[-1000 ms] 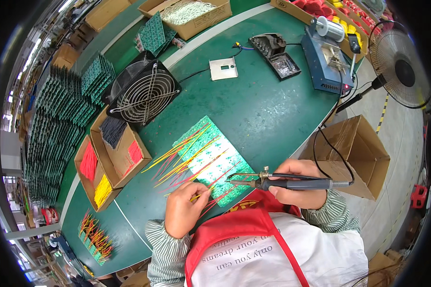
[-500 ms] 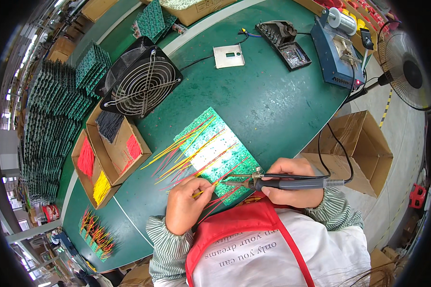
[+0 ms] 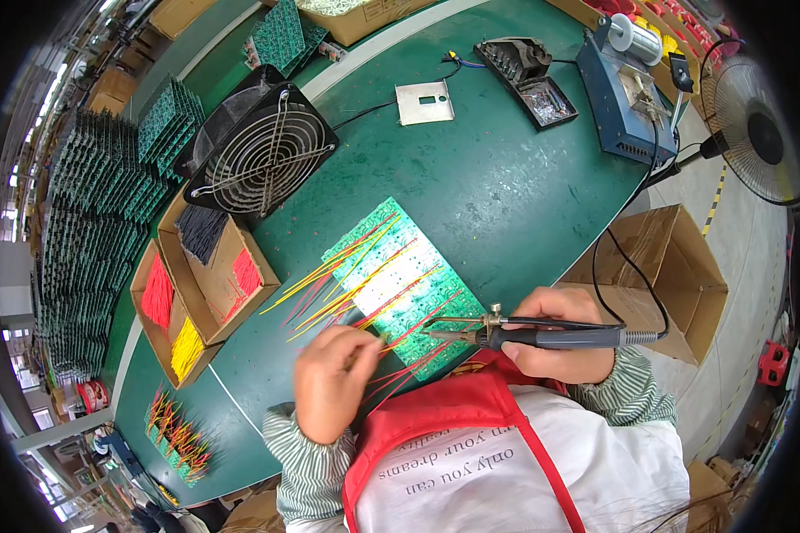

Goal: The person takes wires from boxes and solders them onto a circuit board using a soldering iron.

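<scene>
A green circuit board (image 3: 391,266) lies on the green table (image 3: 507,186) in front of me, with several red and yellow wires (image 3: 347,284) sticking out of it to the left. My right hand (image 3: 564,338) grips a soldering iron (image 3: 542,336) whose tip points left over the board's near edge. My left hand (image 3: 333,382) pinches a thin wire at that same near edge, close to the iron's tip.
A black fan (image 3: 262,155) stands at the left. Cardboard trays (image 3: 196,293) beside it hold red, yellow and black wires. Stacks of green boards (image 3: 89,231) fill the far left. A blue soldering station (image 3: 631,93), a black holder (image 3: 524,71) and a metal plate (image 3: 425,102) sit at the back. An open carton (image 3: 667,266) is on the right.
The view has shifted slightly and come closer. My left hand has moved a little along the board's near edge; the right hand still holds the iron in much the same place.
</scene>
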Action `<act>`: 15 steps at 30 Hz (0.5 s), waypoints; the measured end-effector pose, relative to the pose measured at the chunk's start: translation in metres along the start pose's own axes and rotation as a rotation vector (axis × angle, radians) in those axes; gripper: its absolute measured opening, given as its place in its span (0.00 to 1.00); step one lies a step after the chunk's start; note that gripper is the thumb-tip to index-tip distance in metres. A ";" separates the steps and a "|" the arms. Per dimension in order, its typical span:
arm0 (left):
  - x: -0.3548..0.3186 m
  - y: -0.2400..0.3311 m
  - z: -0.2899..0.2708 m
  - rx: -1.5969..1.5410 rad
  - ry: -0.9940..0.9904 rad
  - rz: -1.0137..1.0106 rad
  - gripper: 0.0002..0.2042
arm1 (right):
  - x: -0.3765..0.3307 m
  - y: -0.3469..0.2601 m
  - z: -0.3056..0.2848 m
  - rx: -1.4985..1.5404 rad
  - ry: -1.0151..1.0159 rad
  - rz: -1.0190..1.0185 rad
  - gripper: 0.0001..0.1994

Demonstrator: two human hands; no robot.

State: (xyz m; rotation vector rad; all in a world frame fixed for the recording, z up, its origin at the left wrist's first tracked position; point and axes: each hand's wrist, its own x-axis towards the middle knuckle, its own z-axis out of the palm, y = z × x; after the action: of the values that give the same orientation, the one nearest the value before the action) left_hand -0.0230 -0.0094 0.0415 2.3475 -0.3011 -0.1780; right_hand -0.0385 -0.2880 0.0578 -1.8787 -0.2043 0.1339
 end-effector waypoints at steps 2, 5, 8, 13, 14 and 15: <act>0.000 0.012 -0.008 0.167 0.145 0.008 0.03 | -0.002 0.000 -0.004 0.001 0.014 0.019 0.09; 0.003 0.026 0.006 0.091 0.046 0.065 0.04 | -0.006 0.003 -0.008 0.028 0.028 0.068 0.09; 0.009 0.024 0.018 0.081 -0.031 0.078 0.04 | -0.006 0.003 -0.009 0.030 0.035 0.081 0.09; 0.012 0.019 0.024 0.032 -0.073 0.045 0.04 | -0.004 0.004 -0.007 0.039 0.022 0.082 0.09; 0.013 0.019 0.024 0.033 -0.075 0.045 0.04 | -0.003 0.006 -0.007 0.040 0.023 0.070 0.09; 0.013 0.018 0.025 0.035 -0.076 0.050 0.04 | -0.003 0.007 -0.006 0.040 0.022 0.058 0.09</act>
State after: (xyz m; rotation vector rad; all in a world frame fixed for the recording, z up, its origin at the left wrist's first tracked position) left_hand -0.0186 -0.0423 0.0365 2.3693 -0.4025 -0.2400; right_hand -0.0394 -0.2960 0.0530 -1.8458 -0.1308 0.1558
